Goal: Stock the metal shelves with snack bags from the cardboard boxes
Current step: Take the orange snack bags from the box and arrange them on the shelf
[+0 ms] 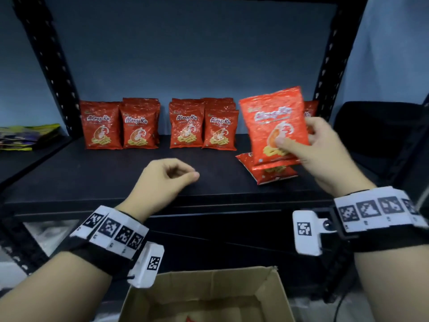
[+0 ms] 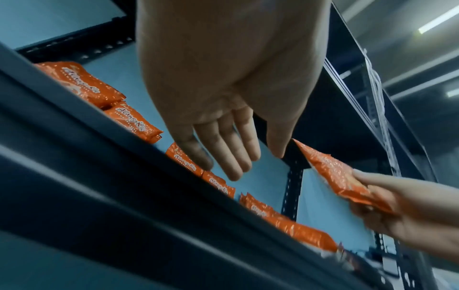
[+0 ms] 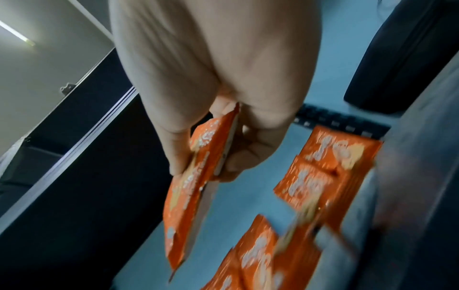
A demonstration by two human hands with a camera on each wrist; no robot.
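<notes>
Over the right part of the black metal shelf [image 1: 111, 180], my right hand [image 1: 294, 138] grips a red snack bag [image 1: 271, 117] upright, thumb on its front and fingers behind; in the right wrist view the same bag [image 3: 183, 196] is pinched edge-on. Under it a second red bag [image 1: 269, 174] lies flat. Several red bags [image 1: 139, 129] stand in a row along the back. My left hand [image 1: 185, 174] hovers over the shelf's middle and holds nothing; the left wrist view shows its fingers [image 2: 228, 155] relaxed. An open cardboard box [image 1: 276, 293] sits below the shelf.
Perforated black uprights [image 1: 48, 61] [image 1: 329, 66] frame the shelf bay. A flat stack of yellow and purple bags [image 1: 25, 137] lies on the neighbouring shelf to the left. A dark bulky object [image 1: 376, 135] stands to the right of the rack.
</notes>
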